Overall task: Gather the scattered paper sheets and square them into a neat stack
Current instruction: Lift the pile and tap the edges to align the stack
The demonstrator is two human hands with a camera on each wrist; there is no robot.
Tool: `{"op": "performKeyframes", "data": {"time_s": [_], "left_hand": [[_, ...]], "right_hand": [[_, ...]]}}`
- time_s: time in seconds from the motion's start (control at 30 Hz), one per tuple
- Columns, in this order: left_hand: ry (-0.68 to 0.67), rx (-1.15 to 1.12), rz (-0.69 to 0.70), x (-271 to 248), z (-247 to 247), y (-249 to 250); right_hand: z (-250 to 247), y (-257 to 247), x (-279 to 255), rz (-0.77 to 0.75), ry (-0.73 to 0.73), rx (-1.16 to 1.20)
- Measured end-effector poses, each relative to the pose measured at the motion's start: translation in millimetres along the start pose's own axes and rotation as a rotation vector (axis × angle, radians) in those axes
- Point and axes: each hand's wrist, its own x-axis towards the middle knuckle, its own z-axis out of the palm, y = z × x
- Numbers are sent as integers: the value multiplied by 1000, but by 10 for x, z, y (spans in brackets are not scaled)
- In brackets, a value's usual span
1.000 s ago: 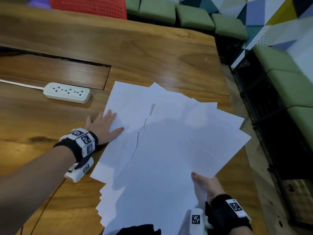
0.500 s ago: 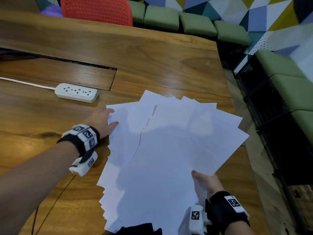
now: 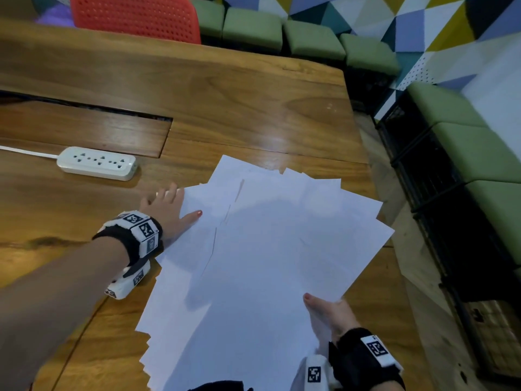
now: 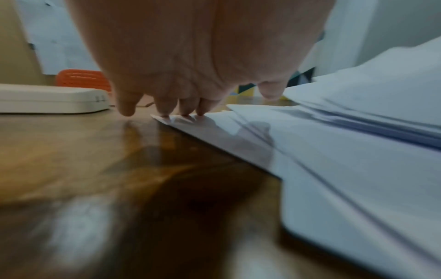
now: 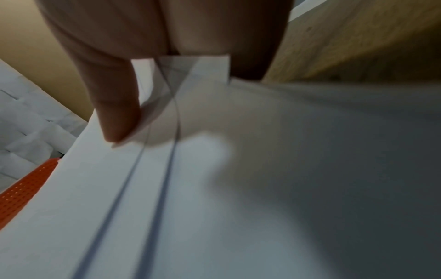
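A fan of white paper sheets (image 3: 253, 263) lies spread across the near right part of a wooden table (image 3: 197, 88), the pages overlapping at staggered angles so that their corners jut out in steps along the left and far edges. The person's left hand (image 3: 169, 210) rests flat at the left edge of the sheets, fingers straight and fanned; the left wrist view shows three fingertips (image 4: 182, 111) pressing down on the corner of the lowest sheet, the little finger on bare wood beside it and the thumb over the pile. The right hand (image 3: 329, 311) grips the near right edge of the sheets, thumb lying on top of the paper and the other fingers hidden beneath; the right wrist view shows the thumb (image 5: 114, 105) bearing on the top page, with the layered edges running away in parallel lines. Both wrists wear black bands carrying white blocks printed with black square markers. A white power strip (image 3: 97, 163) sits on the table just beyond the left hand, apart from the sheets, its cord trailing off to the left. A red perforated chair (image 3: 135, 16) stands at the far side of the table, and green cushioned benches (image 3: 310, 38) line a wall painted in coloured triangles.
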Motion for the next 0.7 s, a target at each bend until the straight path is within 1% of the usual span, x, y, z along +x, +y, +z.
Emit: {"op": "performKeyframes", "data": {"time_s": [0.13,0.2,0.27,0.37,0.47,0.53,0.6,0.67,0.7], "left_hand": [[12,85,92,-424,50,55],[22,73,84,-591,41,64],[15,-20,-2,-589,-2,75],[-24,-220,-152,-513,-139,128],[3,-350,-233,-603,-151,263],[15,-321,-220,-685,-72,373],[29,-290,-146,-719,-19,462],[18,-417,-114,-720,-57,464],[-9,-497,-130,-714,-96,429]], "right_hand": [[-21,-3,16,5,19,-25],[-26,40,46,-7,27,-21],[-16,28,34,0,9,-31],[-28,76,80,-23,58,-69],[-21,80,80,-40,42,-63],[-20,74,84,-32,20,-50],[-32,84,94,-34,19,-59],[-45,115,137,-70,36,-62],[-43,114,140,-84,32,-60]]}}
